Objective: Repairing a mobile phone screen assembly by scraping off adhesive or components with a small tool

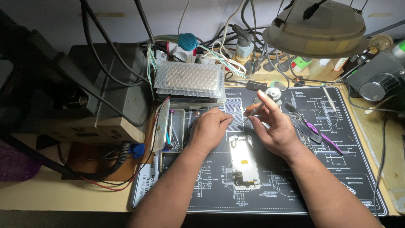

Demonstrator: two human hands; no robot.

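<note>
Over the black work mat (337, 169), both hands meet above a phone frame (243, 162).
The right hand (274, 128) pinches thin tweezers (255, 109); the left hand (211, 128) has its fingers narrowed at a tiny part too small to tell. The frame lies flat on the mat just below them.

Both forearms come up from the lower edge of the view and lean toward each other, so the two hands meet close together above the black work mat (337, 169). The left hand (209, 128) is turned palm down, its fingers curled and the fingertips pinched toward the right. The right hand (273, 128) stands more upright, the index finger stretched upward, thumb and other fingers pinched near the left fingertips. The arms are bare.
</note>
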